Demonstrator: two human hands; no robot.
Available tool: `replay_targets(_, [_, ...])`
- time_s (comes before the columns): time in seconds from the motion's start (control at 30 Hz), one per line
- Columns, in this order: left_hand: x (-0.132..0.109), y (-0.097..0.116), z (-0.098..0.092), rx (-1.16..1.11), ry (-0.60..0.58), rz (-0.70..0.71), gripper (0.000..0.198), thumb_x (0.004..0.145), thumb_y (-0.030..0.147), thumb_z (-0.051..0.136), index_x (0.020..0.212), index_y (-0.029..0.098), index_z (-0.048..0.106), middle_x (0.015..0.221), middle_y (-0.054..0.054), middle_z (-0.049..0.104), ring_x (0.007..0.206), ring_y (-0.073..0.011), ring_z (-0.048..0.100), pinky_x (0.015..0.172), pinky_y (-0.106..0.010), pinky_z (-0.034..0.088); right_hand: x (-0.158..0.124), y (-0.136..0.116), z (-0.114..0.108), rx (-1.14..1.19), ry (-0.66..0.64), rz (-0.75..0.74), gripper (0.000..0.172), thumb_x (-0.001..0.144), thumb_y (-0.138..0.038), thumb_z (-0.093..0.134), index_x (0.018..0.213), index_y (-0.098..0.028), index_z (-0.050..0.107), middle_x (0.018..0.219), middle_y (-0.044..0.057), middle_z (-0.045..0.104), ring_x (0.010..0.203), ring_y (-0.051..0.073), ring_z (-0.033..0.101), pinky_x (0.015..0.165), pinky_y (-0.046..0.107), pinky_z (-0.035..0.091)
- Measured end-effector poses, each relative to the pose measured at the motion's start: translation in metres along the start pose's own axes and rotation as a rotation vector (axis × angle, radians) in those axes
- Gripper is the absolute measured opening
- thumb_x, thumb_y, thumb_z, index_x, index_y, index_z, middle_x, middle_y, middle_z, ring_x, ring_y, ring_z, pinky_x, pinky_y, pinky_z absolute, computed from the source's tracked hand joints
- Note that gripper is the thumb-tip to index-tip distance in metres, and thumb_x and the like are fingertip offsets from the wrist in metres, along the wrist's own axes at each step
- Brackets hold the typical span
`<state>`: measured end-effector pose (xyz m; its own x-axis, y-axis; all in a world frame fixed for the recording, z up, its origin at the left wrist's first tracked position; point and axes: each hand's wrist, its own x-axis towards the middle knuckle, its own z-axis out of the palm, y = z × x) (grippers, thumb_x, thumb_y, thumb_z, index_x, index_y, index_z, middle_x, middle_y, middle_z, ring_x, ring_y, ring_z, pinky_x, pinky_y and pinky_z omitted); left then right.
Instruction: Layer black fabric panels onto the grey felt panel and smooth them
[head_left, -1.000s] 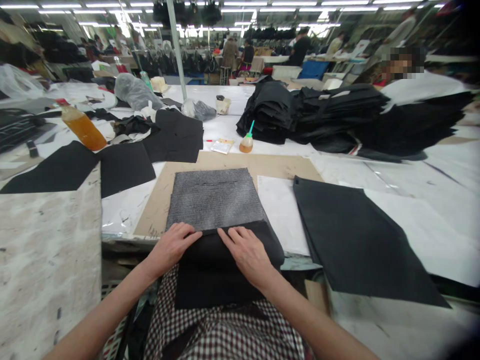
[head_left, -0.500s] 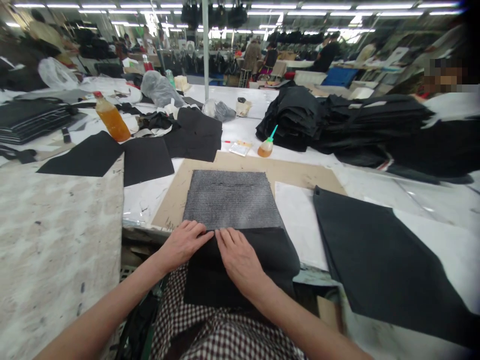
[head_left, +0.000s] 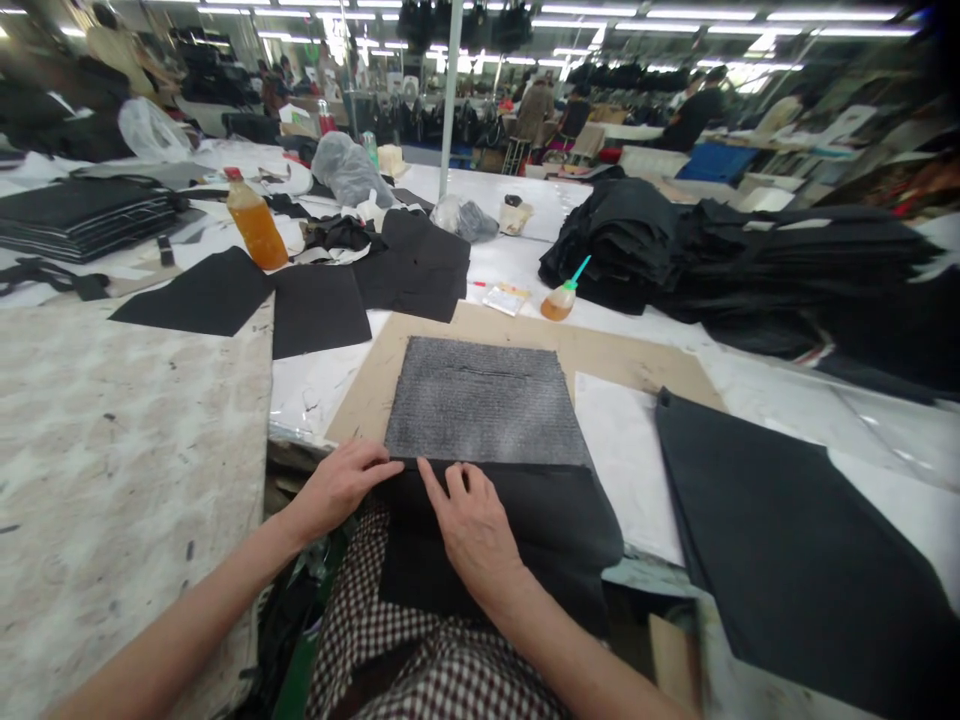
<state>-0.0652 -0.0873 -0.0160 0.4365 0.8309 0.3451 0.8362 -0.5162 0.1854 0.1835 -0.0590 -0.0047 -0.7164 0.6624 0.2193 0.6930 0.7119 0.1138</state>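
A grey fabric panel (head_left: 484, 400) lies on a sheet of brown cardboard (head_left: 637, 360) in front of me. Its near part is folded over, black side up, and this black flap (head_left: 555, 510) hangs over the table edge toward my lap. My left hand (head_left: 341, 485) rests at the left end of the fold line, its fingers flat and pointing right. My right hand (head_left: 469, 520) lies flat on the black flap, with its fingers stretched out along the fold. Neither hand holds anything.
A large black fabric piece (head_left: 795, 550) lies to the right. A small glue bottle with a green nozzle (head_left: 562, 298) stands behind the cardboard, an orange bottle (head_left: 255, 225) at the back left. Stacks of black fabric (head_left: 720, 260) fill the back right. People work far behind.
The view has swung left, so everything sits further right in the picture. My right hand has slid left along the fold toward my left hand, which stays at the left end.
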Motion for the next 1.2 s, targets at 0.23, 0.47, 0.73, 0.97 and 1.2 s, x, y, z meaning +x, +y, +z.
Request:
replay_targets(0.23, [0.002,0.005,-0.006,0.177,-0.074,0.112,0.034,0.096,0.013,0.048,0.128,0.020,0.058,0.108,-0.009,0.061,0.099,-0.0210,0.055,0.090,-0.039,0.047,0.003,-0.005,0.000,-0.040,-0.008,-0.014,0.064,0.090,-0.008,0.048,0.151,-0.023,0.038,0.112,0.017,0.056,0.101,0.030,0.051,0.086,0.047,0.049])
replay_targets(0.47, [-0.008,0.003,-0.013,0.294,-0.118,0.166,0.037,0.099,0.016,0.047,0.135,0.017,0.052,0.115,-0.011,0.062,0.101,-0.0218,0.055,0.094,-0.041,0.044,0.003,-0.004,-0.001,-0.033,0.010,-0.013,0.060,0.091,-0.010,0.048,0.149,-0.024,0.043,0.109,0.015,0.056,0.097,0.028,0.051,0.082,0.045,0.049])
replay_targets(0.73, [-0.030,0.008,-0.026,0.347,-0.114,0.062,0.026,0.097,0.012,0.045,0.114,0.018,0.064,0.116,-0.011,0.063,0.100,-0.0231,0.056,0.092,-0.041,0.044,0.002,-0.002,-0.004,-0.009,0.006,-0.021,0.059,0.091,-0.011,0.049,0.149,-0.021,0.043,0.108,0.016,0.057,0.098,0.029,0.051,0.084,0.047,0.049])
replay_targets(0.97, [0.006,0.049,0.001,0.268,-0.050,0.012,0.039,0.097,0.014,0.045,0.135,0.016,0.054,0.126,-0.013,0.060,0.116,-0.0268,0.053,0.100,-0.044,0.044,-0.006,0.009,-0.001,0.044,0.039,-0.021,0.055,0.092,-0.012,0.048,0.147,-0.015,0.044,0.115,0.016,0.056,0.106,0.029,0.050,0.092,0.047,0.048])
replay_targets(1.2, [-0.001,0.041,0.013,0.367,0.004,-0.034,0.033,0.097,0.024,0.056,0.130,0.018,0.057,0.116,-0.010,0.065,0.107,-0.0257,0.059,0.097,-0.043,0.045,-0.060,0.094,0.000,0.125,0.001,0.114,0.053,0.087,-0.004,0.051,0.139,-0.007,0.049,0.121,0.015,0.056,0.113,0.029,0.047,0.096,0.040,0.050])
